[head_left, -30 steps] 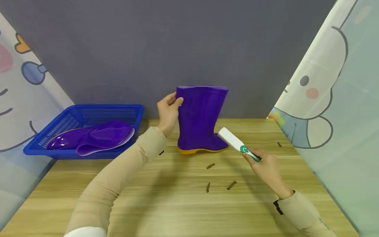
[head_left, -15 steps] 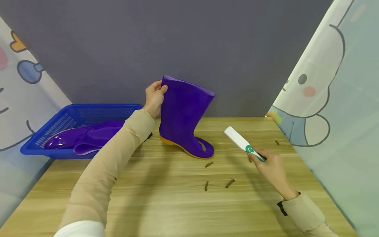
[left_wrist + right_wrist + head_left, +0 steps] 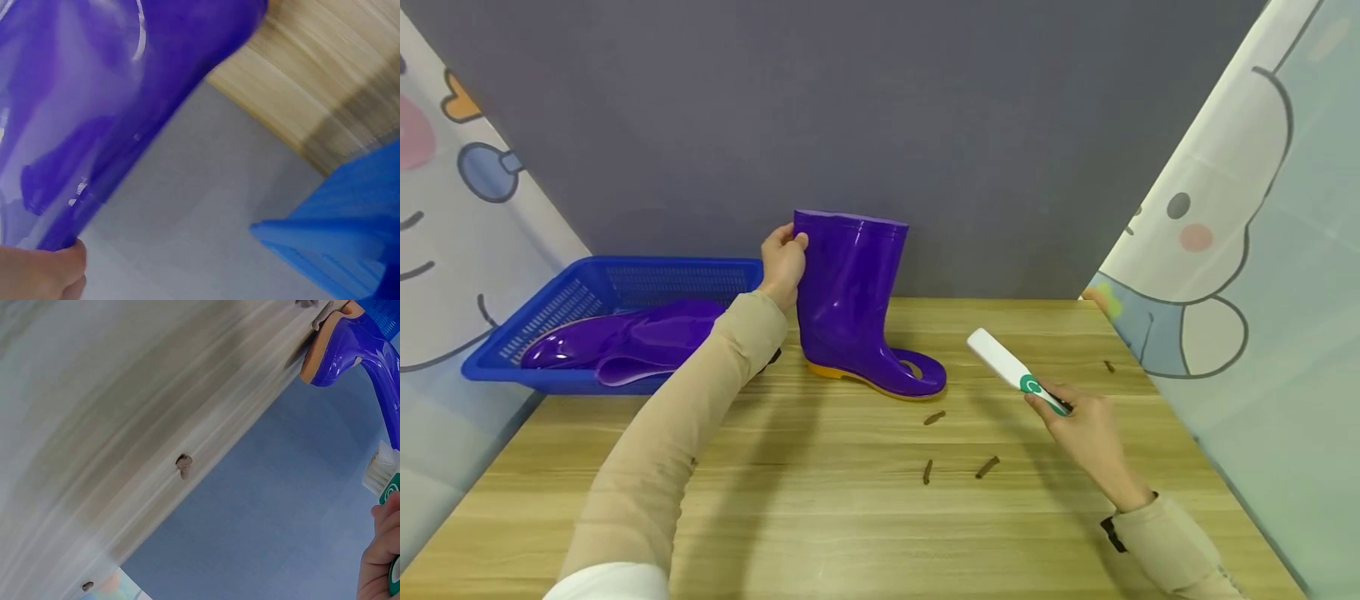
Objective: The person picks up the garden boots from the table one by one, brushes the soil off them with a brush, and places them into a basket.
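Observation:
A purple rain boot with a yellow sole stands nearly upright on the wooden table, its toe pointing right and toward the front. A table-coloured patch shows on top of the toe. My left hand pinches the back of the boot's upper rim; in the left wrist view, the thumb presses on the shaft. My right hand grips the green-and-white handle of a scrubbing brush, held apart from the boot, to the right of its toe. Pale bristles show in the right wrist view.
At the left stands a blue plastic basket with another purple boot lying in it. Several small brown bits, such as one brown piece, lie on the wooden table. A grey wall rises behind.
The boot has moved left, away from the brush. It tilted with its rim sloping half a second ago and is now straighter. The brush has left the toe and shifted slightly right.

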`<state>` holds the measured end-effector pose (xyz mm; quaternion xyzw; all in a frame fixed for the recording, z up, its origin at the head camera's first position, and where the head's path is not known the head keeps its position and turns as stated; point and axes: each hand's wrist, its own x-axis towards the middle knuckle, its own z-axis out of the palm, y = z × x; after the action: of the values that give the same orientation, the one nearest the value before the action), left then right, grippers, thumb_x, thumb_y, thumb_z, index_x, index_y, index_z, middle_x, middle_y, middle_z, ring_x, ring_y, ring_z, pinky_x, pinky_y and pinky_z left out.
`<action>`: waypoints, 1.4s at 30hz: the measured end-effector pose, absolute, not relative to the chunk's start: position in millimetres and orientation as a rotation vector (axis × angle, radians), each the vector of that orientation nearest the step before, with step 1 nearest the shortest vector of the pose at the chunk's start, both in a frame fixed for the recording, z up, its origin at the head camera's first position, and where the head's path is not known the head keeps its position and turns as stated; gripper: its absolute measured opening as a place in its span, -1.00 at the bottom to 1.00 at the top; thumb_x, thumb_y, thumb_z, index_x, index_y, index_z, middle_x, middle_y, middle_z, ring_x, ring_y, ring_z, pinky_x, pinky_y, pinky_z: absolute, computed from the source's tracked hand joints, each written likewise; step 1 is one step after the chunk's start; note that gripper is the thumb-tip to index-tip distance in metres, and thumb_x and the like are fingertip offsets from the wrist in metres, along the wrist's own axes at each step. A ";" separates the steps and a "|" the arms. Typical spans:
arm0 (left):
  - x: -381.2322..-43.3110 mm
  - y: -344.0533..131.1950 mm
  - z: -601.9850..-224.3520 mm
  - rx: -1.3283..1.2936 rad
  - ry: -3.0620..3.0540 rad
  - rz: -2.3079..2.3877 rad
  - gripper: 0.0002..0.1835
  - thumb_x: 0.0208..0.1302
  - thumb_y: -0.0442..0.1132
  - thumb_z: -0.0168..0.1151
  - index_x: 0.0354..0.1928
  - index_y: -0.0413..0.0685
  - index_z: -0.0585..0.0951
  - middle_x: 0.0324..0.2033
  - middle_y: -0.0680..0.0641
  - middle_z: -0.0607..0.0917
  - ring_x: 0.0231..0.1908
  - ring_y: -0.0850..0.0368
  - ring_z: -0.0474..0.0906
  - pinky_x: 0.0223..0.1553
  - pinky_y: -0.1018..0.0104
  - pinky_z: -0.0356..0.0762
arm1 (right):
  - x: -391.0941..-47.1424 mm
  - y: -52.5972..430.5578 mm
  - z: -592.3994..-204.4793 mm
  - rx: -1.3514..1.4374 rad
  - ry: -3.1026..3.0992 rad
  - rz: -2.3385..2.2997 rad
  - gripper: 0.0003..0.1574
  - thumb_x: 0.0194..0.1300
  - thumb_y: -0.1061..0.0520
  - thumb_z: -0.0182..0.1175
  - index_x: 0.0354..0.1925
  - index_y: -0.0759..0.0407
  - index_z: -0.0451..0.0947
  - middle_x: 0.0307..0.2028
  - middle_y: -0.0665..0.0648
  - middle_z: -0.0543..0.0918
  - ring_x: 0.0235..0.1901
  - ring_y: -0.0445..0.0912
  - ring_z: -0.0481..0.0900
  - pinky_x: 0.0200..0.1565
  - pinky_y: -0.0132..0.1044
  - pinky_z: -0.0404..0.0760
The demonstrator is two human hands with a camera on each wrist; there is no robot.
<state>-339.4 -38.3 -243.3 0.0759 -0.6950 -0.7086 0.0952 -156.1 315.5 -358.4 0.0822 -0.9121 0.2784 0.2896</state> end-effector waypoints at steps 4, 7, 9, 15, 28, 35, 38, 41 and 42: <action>-331.0 -29.0 -244.4 0.174 -2.070 -2.019 -0.53 0.32 -0.31 -0.05 0.27 -0.15 0.27 0.16 -0.14 0.39 0.14 0.10 0.31 0.20 0.35 0.25 | -155.5 317.4 -359.6 0.194 -2.455 0.741 -0.66 -0.05 0.23 0.37 -0.23 0.34 0.64 -0.37 0.29 0.70 -0.68 -0.32 0.35 -0.71 -0.52 0.29; -320.1 -15.3 -252.2 -0.018 -2.125 -1.719 -0.40 0.23 -0.31 0.06 0.31 -0.17 0.18 0.26 -0.15 0.25 0.28 0.07 0.14 0.31 0.31 0.09 | -154.3 318.6 -361.5 0.170 -2.476 0.747 -0.66 -0.03 0.21 0.36 -0.22 0.34 0.64 -0.37 0.28 0.70 -0.70 -0.32 0.30 -0.72 -0.48 0.27; -312.3 -0.3 -260.3 -0.185 -2.151 -1.456 -0.32 0.16 -0.28 0.14 0.32 -0.16 0.15 0.31 -0.15 0.16 0.34 0.04 0.02 0.36 0.29 -0.04 | -153.8 319.6 -362.6 0.166 -2.483 0.743 -0.65 -0.02 0.20 0.36 -0.22 0.34 0.63 -0.39 0.28 0.70 -0.74 -0.33 0.25 -0.75 -0.47 0.24; -324.2 47.7 -291.8 -0.429 -2.340 -0.938 -0.02 -0.03 -0.04 0.38 0.37 -0.11 0.04 0.39 -0.16 -0.05 0.40 -0.01 -0.22 0.40 0.13 -0.22 | -155.1 320.7 -364.2 0.182 -2.492 0.697 -0.64 0.00 0.19 0.35 -0.20 0.35 0.63 -0.49 0.23 0.67 -0.79 -0.36 0.11 -0.77 -0.45 0.17; -349.1 61.4 -352.0 -0.236 -2.824 -0.842 -0.03 -0.02 0.11 0.32 0.35 -0.14 0.10 0.36 -0.21 0.11 0.37 -0.11 -0.06 0.39 0.08 -0.15 | -150.2 320.0 -364.7 0.140 -2.524 0.722 -0.66 0.01 0.19 0.34 -0.20 0.33 0.63 -0.43 0.25 0.69 -0.79 -0.35 0.10 -0.76 -0.44 0.18; -360.3 68.2 -354.2 -0.210 -2.756 -0.830 -0.18 0.03 -0.08 0.32 0.31 -0.13 0.19 0.32 -0.19 0.22 0.35 -0.09 0.04 0.36 0.11 0.00 | -149.2 317.2 -364.7 0.142 -2.517 0.737 -0.65 -0.01 0.19 0.35 -0.20 0.32 0.63 -0.42 0.24 0.70 -0.78 -0.34 0.12 -0.75 -0.44 0.19; -363.8 66.3 -354.9 -0.126 -2.739 -0.895 -0.28 0.05 -0.14 0.28 0.28 -0.09 0.26 0.26 -0.13 0.34 0.24 -0.12 0.26 0.23 0.03 0.25 | -149.5 315.8 -365.0 0.151 -2.517 0.734 -0.65 -0.01 0.18 0.35 -0.20 0.32 0.63 -0.40 0.26 0.70 -0.79 -0.35 0.11 -0.75 -0.44 0.18; -363.9 62.5 -354.6 -0.060 -2.685 -0.991 -0.36 0.06 -0.17 0.23 0.24 -0.04 0.33 0.17 -0.09 0.46 0.08 -0.17 0.44 0.05 -0.05 0.42 | -150.7 314.6 -364.9 0.154 -2.510 0.735 -0.65 0.00 0.18 0.35 -0.20 0.32 0.64 -0.41 0.25 0.70 -0.79 -0.36 0.09 -0.75 -0.43 0.17; -363.4 61.4 -354.0 -0.056 -2.653 -1.024 -0.37 0.05 -0.17 0.22 0.23 -0.03 0.35 0.14 -0.09 0.50 0.04 -0.18 0.48 0.00 -0.06 0.45 | -151.2 314.3 -364.4 0.157 -2.504 0.734 -0.65 0.00 0.17 0.35 -0.20 0.32 0.64 -0.41 0.25 0.70 -0.79 -0.35 0.09 -0.75 -0.43 0.17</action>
<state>-363.4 61.4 -354.0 -0.0196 -0.9224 -0.3561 0.1481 -151.2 314.3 -364.4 0.0578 -0.9249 0.2710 0.2605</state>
